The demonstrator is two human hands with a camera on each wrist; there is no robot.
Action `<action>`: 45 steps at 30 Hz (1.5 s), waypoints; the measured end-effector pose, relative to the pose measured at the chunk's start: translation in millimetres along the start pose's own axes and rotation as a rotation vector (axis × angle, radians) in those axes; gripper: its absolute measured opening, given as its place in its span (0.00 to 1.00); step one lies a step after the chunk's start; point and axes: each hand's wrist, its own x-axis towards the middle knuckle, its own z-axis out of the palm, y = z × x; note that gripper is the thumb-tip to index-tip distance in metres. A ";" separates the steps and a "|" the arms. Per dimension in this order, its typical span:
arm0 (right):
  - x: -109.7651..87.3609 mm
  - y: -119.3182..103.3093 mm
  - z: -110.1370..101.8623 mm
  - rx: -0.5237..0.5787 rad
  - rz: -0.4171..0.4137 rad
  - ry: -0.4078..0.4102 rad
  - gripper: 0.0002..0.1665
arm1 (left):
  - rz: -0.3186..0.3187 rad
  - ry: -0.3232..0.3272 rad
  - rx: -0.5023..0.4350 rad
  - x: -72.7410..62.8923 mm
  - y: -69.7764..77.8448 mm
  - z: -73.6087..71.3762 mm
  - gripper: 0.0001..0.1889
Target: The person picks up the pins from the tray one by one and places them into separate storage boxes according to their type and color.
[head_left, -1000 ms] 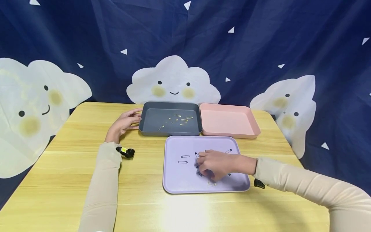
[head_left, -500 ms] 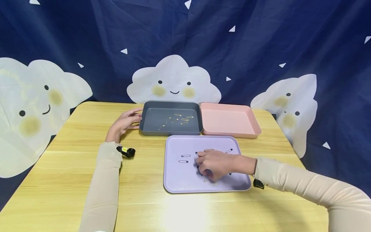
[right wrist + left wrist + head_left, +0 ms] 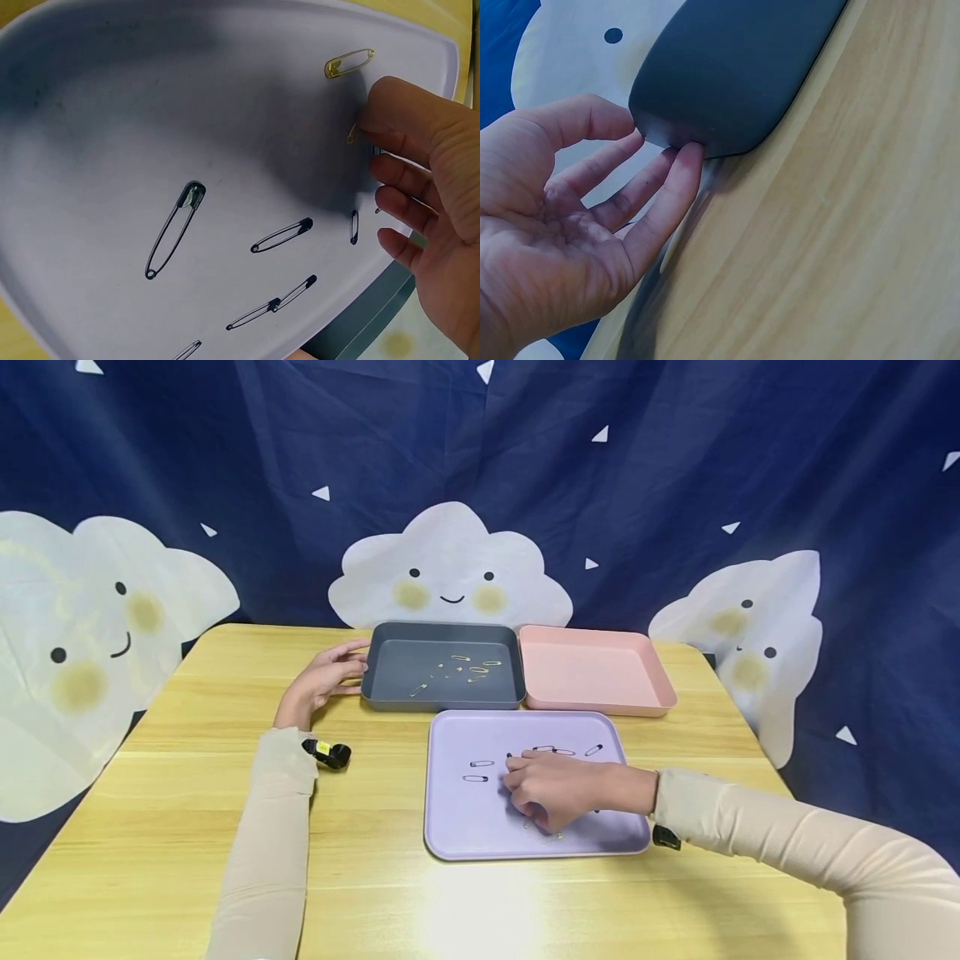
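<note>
Your right hand [image 3: 558, 789] is pinching a gold safety pin [image 3: 351, 136] near the front edge of the lavender tray [image 3: 457, 827]; your spread left hand [image 3: 321, 682] is touching the gray tray [image 3: 393, 664].

The supporting surface is a table [image 3: 367, 860] with a pale yellow wood-grain top, the grain running from side to side, and rounded far corners. A bright patch of glare [image 3: 480, 910] shows on its near part. Three shallow rectangular trays lie flat directly on it, long sides running left to right. The dark grey tray [image 3: 401, 662] and the pink tray [image 3: 592, 670] stand side by side near the far edge, grey left, pink right. The lavender tray [image 3: 456, 827], lower at the rim, lies nearer, just beside their near walls; whether it touches them cannot be determined. Bare wood shows on both sides.
</note>
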 end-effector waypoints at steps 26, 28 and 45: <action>3.4 5.9 -10.6 -0.102 0.004 0.068 0.10 | -0.016 -0.031 -0.003 -24.5 22.9 9.7 0.35; 3.8 8.3 -14.0 -0.106 0.006 0.086 0.10 | -0.017 -0.031 -0.005 -24.3 22.8 9.7 0.35; 19.6 36.1 -53.4 -0.119 0.073 0.204 0.09 | 0.030 -0.001 0.007 -2.5 -1.3 1.0 0.33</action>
